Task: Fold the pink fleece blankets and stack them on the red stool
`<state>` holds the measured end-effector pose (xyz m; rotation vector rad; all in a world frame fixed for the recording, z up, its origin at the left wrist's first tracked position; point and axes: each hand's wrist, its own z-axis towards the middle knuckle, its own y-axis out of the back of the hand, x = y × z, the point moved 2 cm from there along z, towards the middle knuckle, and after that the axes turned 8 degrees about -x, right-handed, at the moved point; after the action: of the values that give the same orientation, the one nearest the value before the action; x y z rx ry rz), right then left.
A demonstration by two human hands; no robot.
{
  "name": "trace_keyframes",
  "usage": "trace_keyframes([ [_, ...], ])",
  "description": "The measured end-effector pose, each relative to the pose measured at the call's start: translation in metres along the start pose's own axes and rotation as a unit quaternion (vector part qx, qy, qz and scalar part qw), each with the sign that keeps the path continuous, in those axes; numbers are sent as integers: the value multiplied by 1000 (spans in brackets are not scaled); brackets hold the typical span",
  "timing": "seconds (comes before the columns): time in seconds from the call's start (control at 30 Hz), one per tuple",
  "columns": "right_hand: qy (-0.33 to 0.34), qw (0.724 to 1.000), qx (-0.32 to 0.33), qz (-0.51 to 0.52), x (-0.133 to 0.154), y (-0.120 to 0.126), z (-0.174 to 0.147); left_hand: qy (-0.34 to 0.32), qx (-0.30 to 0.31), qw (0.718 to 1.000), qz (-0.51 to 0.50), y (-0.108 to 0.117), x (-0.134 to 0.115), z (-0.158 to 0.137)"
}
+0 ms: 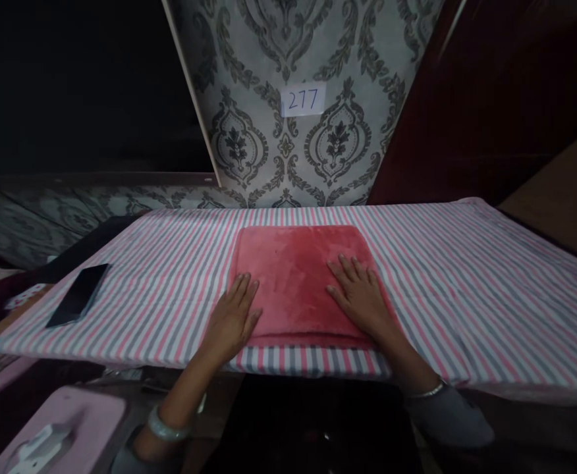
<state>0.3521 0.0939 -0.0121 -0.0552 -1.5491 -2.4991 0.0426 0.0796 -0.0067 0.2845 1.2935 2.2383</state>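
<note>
A coral-pink plush cloth, folded into a flat rectangle, lies near the middle of the striped table cover. On its left edge rests my left hand, fingers stretched out and pointing away from me. My right hand lies flat over the cloth's right side with the fingers spread. Neither hand grips anything. A folded edge shows along the cloth's near side. Whether it is a towel, a blanket or a cushion cover, I cannot tell.
The table wears a pink, grey and white striped cover. A dark phone lies at its left. Behind stand a large black screen and patterned wallpaper with a paper marked 277. A pink stool-like surface sits lower left.
</note>
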Motion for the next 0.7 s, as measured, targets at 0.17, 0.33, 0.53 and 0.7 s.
trace_keyframes([
  [0.17,0,1000,2,1,0,2,-2,-7,0,1000,-24,3,5,-10],
  [0.33,3,1000,-6,2,0,1,-2,-3,19,999,-41,7,11,-23],
  [0.53,23,999,17,41,-16,-1,0,6,30,995,-100,20,20,-45],
  [0.7,57,993,45,98,-45,7,-18,96,-19,985,-141,31,14,-55],
])
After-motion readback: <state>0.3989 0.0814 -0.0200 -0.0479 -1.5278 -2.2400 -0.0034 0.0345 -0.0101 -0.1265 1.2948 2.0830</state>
